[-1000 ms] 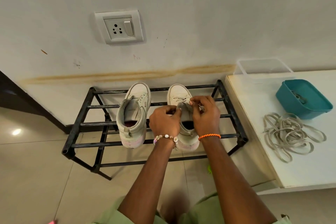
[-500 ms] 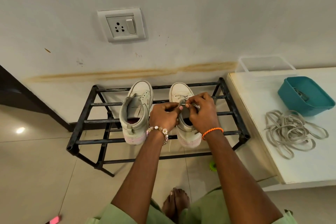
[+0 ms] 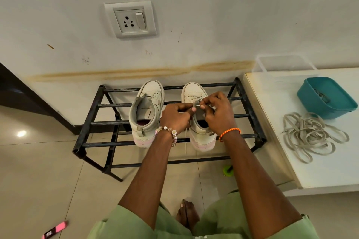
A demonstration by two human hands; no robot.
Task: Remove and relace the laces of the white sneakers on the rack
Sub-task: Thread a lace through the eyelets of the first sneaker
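Two white sneakers stand side by side on a black metal rack (image 3: 88,123), toes toward the wall. The left sneaker (image 3: 146,114) has no lace and its tongue is open. The right sneaker (image 3: 196,94) has lace across its lower eyelets. Both hands work over its tongue. My left hand (image 3: 175,117) grips the sneaker's left eyelet edge. My right hand (image 3: 218,112) pinches the thin white tip of the lace between thumb and forefinger. A loose end of that lace (image 3: 186,137) hangs down beside the shoe's heel.
A white table (image 3: 275,141) stands right of the rack, carrying a loose pile of grey laces (image 3: 310,137), a teal tub (image 3: 326,97) and a clear plastic box (image 3: 285,66). A wall socket (image 3: 130,19) is above. A pink object (image 3: 55,229) and a green one (image 3: 227,170) lie on the floor tiles.
The view has pulled back a little and my bare foot has come into sight. My hands stay on the right sneaker's tongue, with the lace tip now showing between my fingers.
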